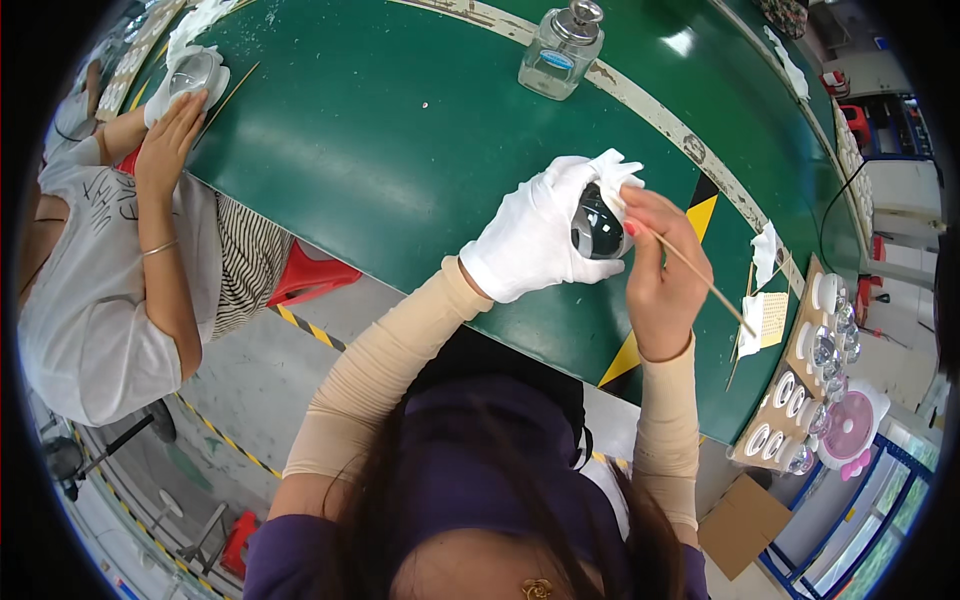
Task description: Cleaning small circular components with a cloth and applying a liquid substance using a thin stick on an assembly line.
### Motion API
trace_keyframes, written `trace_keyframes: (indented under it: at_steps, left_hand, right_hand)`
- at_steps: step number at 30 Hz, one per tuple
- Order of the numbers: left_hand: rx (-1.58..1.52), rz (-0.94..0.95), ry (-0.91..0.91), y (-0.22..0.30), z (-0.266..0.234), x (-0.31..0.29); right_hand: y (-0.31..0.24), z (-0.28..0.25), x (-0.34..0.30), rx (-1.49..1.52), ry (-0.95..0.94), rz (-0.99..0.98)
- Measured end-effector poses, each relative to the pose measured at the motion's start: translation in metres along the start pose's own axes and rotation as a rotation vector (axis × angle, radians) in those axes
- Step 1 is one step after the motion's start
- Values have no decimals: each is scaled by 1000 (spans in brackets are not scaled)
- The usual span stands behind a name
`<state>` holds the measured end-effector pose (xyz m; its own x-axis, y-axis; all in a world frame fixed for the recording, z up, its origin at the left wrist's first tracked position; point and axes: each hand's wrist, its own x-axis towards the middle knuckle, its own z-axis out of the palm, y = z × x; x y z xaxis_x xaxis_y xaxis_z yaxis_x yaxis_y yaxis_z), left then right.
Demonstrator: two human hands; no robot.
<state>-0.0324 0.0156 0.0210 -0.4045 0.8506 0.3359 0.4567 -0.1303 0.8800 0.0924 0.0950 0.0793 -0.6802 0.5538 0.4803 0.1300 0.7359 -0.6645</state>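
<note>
– What do we hold?
– Our gloved left hand (540, 235) clamps the ball (597, 228); our right hand (665, 265) pinches a stick (700, 280) and cloth (615, 175).
– Around us?
– A bottle (560, 50), a tray (800, 370), a green table (400, 150)

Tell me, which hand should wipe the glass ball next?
Probably the right hand: it pinches the thin stick and white cloth against the glass ball, while the gloved left hand cradles it.

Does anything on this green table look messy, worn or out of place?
Mostly tidy. The pale tape strip across the green table is scuffed and flaking, and crumpled white wipes lie loose near the tray of glass pieces. Nothing looks spilled or broken.
</note>
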Motion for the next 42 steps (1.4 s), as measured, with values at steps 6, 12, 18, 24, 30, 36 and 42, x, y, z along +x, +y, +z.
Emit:
trace_keyframes:
  at_steps: [6, 12, 18, 24, 30, 36, 42]
  left_hand:
    - [-66, -90, -53, 15, -8, 2]
    - [-27, -23, 6, 3, -2, 0]
    - [-18, 15, 43, 0, 2, -1]
    - [-59, -20, -5, -1, -2, 1]
    - [-77, -56, -82, 2, -8, -2]
    - [54, 61, -126, -3, -14, 6]
    - [-151, -6, -56, 10, -7, 1]
  right_hand:
    - [-7, -15, -14, -77, -16, -1]
    - [-1, 7, -2, -51, 25, -70]
    - [10, -8, -42, 171, 69, 42]
    - [24, 6, -79, 110, 179, 54]
    - [20, 2, -77, 44, 345, 140]
    - [10, 7, -58, 53, 289, -65]
    - [10, 7, -56, 4, 272, -54]
